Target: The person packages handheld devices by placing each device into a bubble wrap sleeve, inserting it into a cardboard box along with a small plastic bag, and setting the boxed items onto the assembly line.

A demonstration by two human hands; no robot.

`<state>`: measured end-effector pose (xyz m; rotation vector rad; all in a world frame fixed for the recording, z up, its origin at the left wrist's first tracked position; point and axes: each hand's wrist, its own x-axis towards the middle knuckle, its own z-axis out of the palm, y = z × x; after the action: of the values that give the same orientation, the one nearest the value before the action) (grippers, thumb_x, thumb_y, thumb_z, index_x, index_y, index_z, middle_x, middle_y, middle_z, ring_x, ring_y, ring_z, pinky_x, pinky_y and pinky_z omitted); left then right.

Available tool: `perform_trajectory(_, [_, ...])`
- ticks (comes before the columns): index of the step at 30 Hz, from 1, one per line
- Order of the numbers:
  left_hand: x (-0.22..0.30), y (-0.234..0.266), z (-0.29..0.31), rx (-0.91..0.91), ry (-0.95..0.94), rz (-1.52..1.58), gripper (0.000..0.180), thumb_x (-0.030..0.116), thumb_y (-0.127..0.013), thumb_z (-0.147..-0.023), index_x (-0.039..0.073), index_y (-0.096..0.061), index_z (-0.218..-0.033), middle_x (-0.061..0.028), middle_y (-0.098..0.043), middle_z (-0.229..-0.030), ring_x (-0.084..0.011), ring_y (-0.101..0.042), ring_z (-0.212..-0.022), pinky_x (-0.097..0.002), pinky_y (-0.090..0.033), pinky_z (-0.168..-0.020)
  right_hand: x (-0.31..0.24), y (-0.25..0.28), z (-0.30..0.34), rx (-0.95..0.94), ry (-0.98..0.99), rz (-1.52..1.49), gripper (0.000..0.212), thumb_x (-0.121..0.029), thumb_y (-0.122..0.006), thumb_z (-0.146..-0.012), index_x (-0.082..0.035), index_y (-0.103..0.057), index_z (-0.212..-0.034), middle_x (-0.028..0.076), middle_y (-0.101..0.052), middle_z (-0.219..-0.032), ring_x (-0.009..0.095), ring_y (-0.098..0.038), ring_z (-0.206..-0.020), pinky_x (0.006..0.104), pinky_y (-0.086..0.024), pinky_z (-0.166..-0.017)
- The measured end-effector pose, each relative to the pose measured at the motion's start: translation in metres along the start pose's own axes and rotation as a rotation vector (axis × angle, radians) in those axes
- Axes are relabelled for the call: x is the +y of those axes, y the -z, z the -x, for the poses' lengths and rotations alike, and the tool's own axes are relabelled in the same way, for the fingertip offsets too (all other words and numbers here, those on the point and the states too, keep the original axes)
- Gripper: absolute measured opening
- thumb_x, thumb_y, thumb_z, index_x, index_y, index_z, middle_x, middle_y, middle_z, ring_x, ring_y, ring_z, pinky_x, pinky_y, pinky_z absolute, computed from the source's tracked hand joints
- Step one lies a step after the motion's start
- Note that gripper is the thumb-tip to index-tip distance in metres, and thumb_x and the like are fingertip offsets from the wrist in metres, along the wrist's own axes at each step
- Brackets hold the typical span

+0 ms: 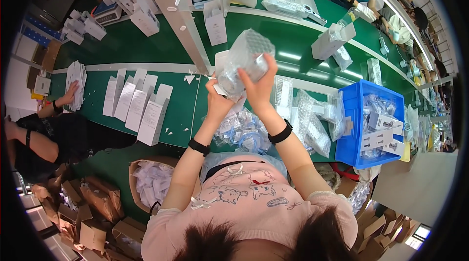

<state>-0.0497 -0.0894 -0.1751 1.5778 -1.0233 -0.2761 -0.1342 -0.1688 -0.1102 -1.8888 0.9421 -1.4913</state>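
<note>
Above the bench, my left hand (218, 97) is closed around a narrow white carton (221, 59), mostly hidden behind a clear bubble-wrap package (249, 51). My right hand (259, 85) grips that package from its right side, thumb across the front. The package sits against the carton's top; whether part of it is inside, I cannot tell. What the wrap contains is blurred. Below my hands lies a pile of small clear bags (242, 129) with white and blue contents. To their right rest several bubble-wrapped items (312, 119).
Several open white cartons (141, 104) stand to the left. A co-worker's hand (73, 90) touches flattened cartons (75, 73). A blue bin (344, 149) holds bagged parts and boxes. A metal post (178, 21) rises ahead, beside a conveyor (288, 41). An open carton (328, 43) stands far right.
</note>
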Motion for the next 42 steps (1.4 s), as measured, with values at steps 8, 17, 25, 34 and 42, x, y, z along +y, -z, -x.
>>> perform_trajectory(8, [-0.002,0.018,0.027,0.014,-0.048,-0.077,0.077,0.02,-0.081,-0.055,0.005,-0.023,-0.103,-0.0234,-0.034,-0.126,-0.0353,-0.048,-0.106,-0.0392,-0.044,-0.083,-0.013,0.024,-0.006,-0.405,0.391,0.328,0.057,-0.026,-0.069,-0.067,-0.01,-0.045,-0.117,0.016,-0.041,-0.117,0.038,-0.03,-0.118,0.0479,-0.028,-0.095])
perform_trajectory(17, [0.001,0.032,0.028,-0.053,0.149,-0.095,0.083,0.019,-0.08,-0.055,0.002,-0.022,-0.112,-0.021,-0.039,-0.12,-0.0323,-0.051,-0.102,-0.0374,-0.043,-0.083,-0.023,0.024,0.021,-0.749,0.333,0.011,0.048,-0.022,-0.063,-0.073,-0.01,-0.048,-0.117,0.014,-0.038,-0.125,0.034,-0.03,-0.121,0.0456,-0.027,-0.098])
perform_trajectory(25, [-0.012,0.044,0.025,-0.037,-0.028,0.203,0.084,0.018,-0.077,-0.058,0.002,-0.02,-0.118,-0.02,-0.029,-0.127,-0.0297,-0.039,-0.115,-0.0382,-0.037,-0.091,0.024,0.028,0.028,-0.723,-0.326,-0.422,0.042,-0.011,-0.058,-0.077,-0.004,-0.047,-0.117,0.015,-0.05,-0.114,0.024,-0.05,-0.104,0.0308,-0.043,-0.084])
perform_trajectory(34, [0.02,0.044,0.002,0.03,-0.27,-0.224,0.064,0.008,-0.068,-0.067,0.007,-0.03,-0.119,-0.0155,-0.026,-0.13,-0.0342,-0.028,-0.121,-0.0429,-0.025,-0.099,0.022,0.008,0.019,-0.613,-0.233,0.014,0.018,-0.014,-0.056,-0.077,-0.001,-0.062,-0.088,0.015,-0.062,-0.077,0.019,-0.059,-0.06,0.0278,-0.048,-0.057])
perform_trajectory(42, [0.033,0.041,0.009,-0.092,-0.528,-0.415,0.032,0.002,-0.061,-0.067,0.006,-0.052,-0.098,-0.0091,-0.048,-0.116,-0.043,-0.033,-0.113,-0.0447,-0.03,-0.094,0.048,0.017,0.024,-0.501,-0.796,-0.389,0.02,-0.015,-0.057,-0.076,0.002,-0.061,-0.084,0.018,-0.061,-0.068,0.026,-0.06,-0.06,0.0295,-0.048,-0.06])
